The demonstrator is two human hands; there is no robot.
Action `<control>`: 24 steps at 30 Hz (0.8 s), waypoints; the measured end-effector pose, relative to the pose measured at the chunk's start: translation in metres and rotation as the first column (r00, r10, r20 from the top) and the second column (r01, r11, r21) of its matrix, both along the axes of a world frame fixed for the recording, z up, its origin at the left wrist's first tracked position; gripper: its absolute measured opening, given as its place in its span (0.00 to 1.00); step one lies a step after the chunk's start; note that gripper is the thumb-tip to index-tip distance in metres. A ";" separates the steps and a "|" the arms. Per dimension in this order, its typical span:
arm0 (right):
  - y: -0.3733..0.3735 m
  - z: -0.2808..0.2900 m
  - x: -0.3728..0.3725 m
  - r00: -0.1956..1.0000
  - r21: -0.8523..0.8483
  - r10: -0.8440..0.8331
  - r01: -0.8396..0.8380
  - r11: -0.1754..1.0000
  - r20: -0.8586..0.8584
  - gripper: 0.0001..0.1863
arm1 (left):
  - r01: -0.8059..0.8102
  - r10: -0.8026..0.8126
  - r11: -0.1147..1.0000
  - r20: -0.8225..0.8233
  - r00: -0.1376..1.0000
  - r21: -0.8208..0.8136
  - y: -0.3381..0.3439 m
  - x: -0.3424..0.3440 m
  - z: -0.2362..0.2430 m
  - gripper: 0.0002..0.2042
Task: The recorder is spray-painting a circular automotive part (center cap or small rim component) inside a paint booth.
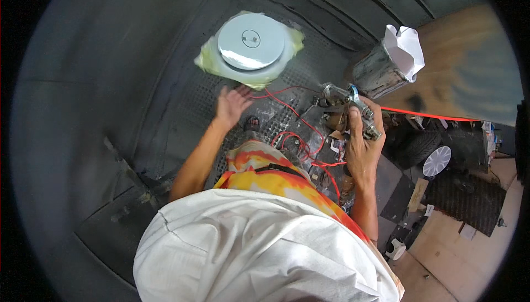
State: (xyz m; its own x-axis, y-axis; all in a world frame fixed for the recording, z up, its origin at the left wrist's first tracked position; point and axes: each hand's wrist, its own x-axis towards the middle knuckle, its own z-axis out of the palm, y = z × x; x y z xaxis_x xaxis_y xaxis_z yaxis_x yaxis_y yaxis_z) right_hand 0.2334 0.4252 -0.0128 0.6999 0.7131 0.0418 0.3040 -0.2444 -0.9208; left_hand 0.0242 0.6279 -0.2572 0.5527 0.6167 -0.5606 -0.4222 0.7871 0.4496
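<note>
My right hand (361, 147) grips a metal spray gun (348, 97), held up at the right of centre beside a paint-smeared cylindrical container with a white liner (402, 56). My left hand (232, 106) is open, fingers spread, holding nothing, just below the round white, glossy disc (251, 48) at the upper middle. The disc rests on pale yellow-green, irregular-edged sheeting (207, 59); what supports it underneath is hidden. A thin red hose (290, 109) runs across the floor behind and below the spray gun.
Dark walls (94, 70) surround me at left and back. A wooden panel or top (464, 64) with a red edge is at right, above a tyre (414, 144), a silver wheel cover (436, 161) and clutter. A dark ribbed mat (464, 197) lies at lower right. Coiled hose lies near my feet.
</note>
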 end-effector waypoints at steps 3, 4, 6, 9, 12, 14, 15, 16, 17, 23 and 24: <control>0.000 0.005 -0.006 0.999 0.010 0.022 -0.022 1.000 0.032 0.14 | -0.220 0.222 0.974 -0.046 0.974 0.047 0.042 -0.015 0.009 0.34; 0.002 0.013 -0.011 0.999 -0.009 0.044 -0.044 0.999 0.002 0.14 | -0.227 0.226 0.972 0.025 0.974 0.055 0.061 -0.027 0.000 0.34; -0.002 0.015 -0.017 0.998 -0.024 0.053 -0.052 0.998 0.022 0.13 | -0.230 0.224 0.971 0.099 0.970 0.061 0.070 -0.031 0.001 0.35; -0.011 0.008 -0.025 0.997 -0.041 0.072 -0.072 0.997 0.004 0.14 | -0.265 0.263 0.964 0.142 0.954 -0.007 0.057 -0.021 0.006 0.36; -0.012 0.018 -0.034 0.992 -0.040 0.112 -0.114 0.993 -0.054 0.14 | -0.257 0.263 0.965 0.156 0.952 -0.058 0.019 -0.013 0.017 0.38; -0.011 0.025 -0.044 0.972 0.001 0.140 -0.143 0.990 -0.187 0.14 | -0.228 0.241 0.968 0.140 0.960 -0.104 0.005 -0.004 0.021 0.39; -0.014 0.025 -0.046 0.972 0.001 0.143 -0.146 0.989 -0.186 0.14 | -0.195 0.214 0.970 0.126 0.969 -0.149 -0.001 0.000 0.022 0.39; -0.017 0.026 -0.048 0.961 -0.001 0.166 -0.171 0.985 -0.223 0.14 | -0.197 0.216 0.969 0.128 0.968 -0.149 -0.006 0.004 0.020 0.39; -0.020 0.027 -0.048 0.947 -0.002 0.189 -0.196 0.981 -0.261 0.15 | -0.106 0.135 0.985 0.233 0.963 -0.134 -0.011 0.007 0.013 0.40; -0.024 0.042 -0.046 0.953 -0.002 0.216 -0.221 0.975 -0.212 0.15 | 0.070 -0.057 0.995 0.185 0.981 -0.067 -0.027 -0.006 -0.010 0.42; -0.022 0.046 -0.042 0.958 -0.014 0.197 -0.204 0.979 -0.207 0.15 | 0.016 -0.002 0.994 0.133 0.991 -0.108 -0.020 -0.010 -0.012 0.42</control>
State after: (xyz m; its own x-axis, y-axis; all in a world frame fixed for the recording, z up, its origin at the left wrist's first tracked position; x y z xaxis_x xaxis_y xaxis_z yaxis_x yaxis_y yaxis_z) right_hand 0.1909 0.4031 0.0334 0.5338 0.8379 -0.1137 0.1575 -0.2307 -0.9602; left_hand 0.0147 0.6081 -0.2692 0.6319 0.5510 -0.5450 -0.4653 0.8321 0.3018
